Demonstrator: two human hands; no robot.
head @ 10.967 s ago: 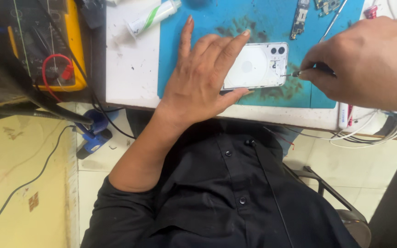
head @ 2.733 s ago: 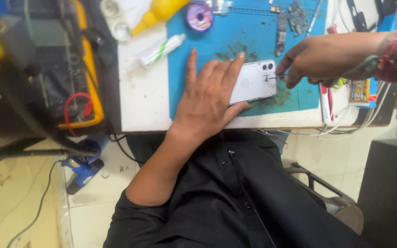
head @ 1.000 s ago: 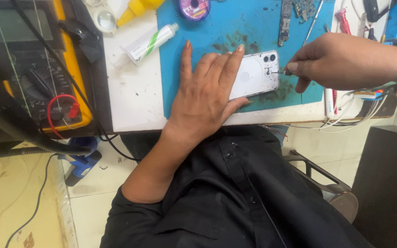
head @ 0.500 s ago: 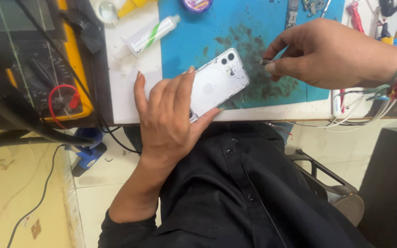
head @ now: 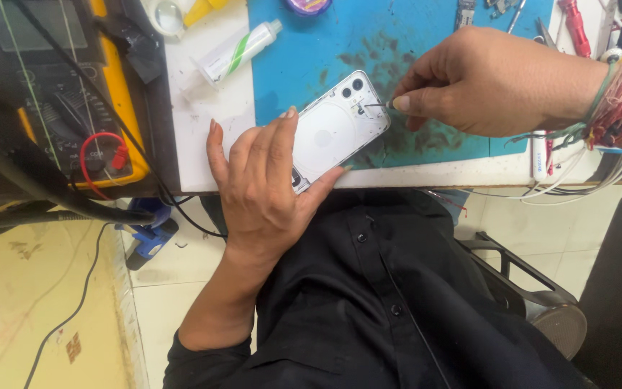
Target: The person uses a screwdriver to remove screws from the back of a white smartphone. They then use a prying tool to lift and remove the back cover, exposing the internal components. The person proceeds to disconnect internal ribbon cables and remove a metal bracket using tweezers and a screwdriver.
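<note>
A white phone (head: 334, 130) lies back-up and tilted on the blue work mat (head: 311, 50), its lower end at the table's front edge. My left hand (head: 264, 184) rests flat over that lower end, fingers spread. My right hand (head: 491, 79), with thread bands on its wrist, pinches a thin metal tool (head: 376, 105). The tool's tip touches the phone near its two camera lenses.
A white and green tube (head: 235, 52) lies on the white tabletop at the mat's left. Further left stands a yellow multimeter (head: 73, 108) with red and black leads. Screwdrivers and small tools (head: 577, 25) lie at the back right. White cables (head: 584, 189) hang off the table's right front.
The phone has turned and slid left toward the table's front edge, and my left hand went with it. My right hand followed, its tool still at the camera end.
</note>
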